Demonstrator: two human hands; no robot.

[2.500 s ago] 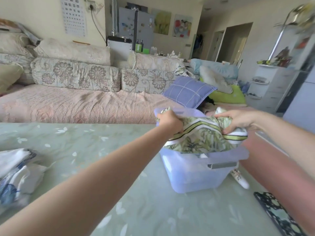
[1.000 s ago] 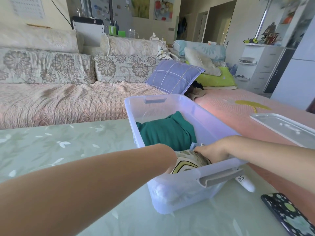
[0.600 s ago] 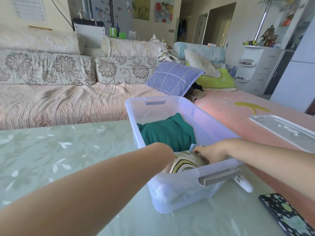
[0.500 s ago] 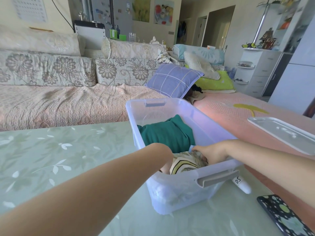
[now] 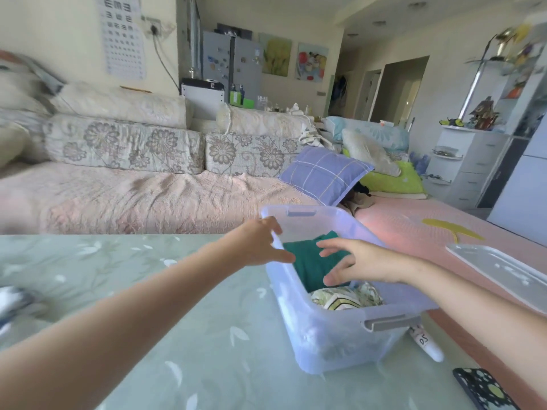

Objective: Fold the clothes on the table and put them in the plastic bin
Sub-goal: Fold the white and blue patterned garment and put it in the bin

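Observation:
A translucent plastic bin [image 5: 340, 335] stands on the green table, right of centre. Inside it lie a folded dark green garment [image 5: 310, 261] at the far end and a folded leaf-print garment [image 5: 346, 297] at the near end. My left hand [image 5: 257, 244] hovers over the bin's left rim with its fingers spread and holds nothing. Above the inside of the bin, my right hand [image 5: 358, 263] is spread open and empty too. At the table's far left edge lies a blurred white and blue cloth [image 5: 11, 303].
The bin's lid [image 5: 503, 270] lies to the right on the pink surface. A white marker [image 5: 426, 344] and a dark patterned phone [image 5: 485, 389] lie near the bin's right front. A sofa runs behind the table [image 5: 148, 291].
Both hands set the leaf-print garment down in the bin, let go of it and rose out, open. The camera tilted up a little.

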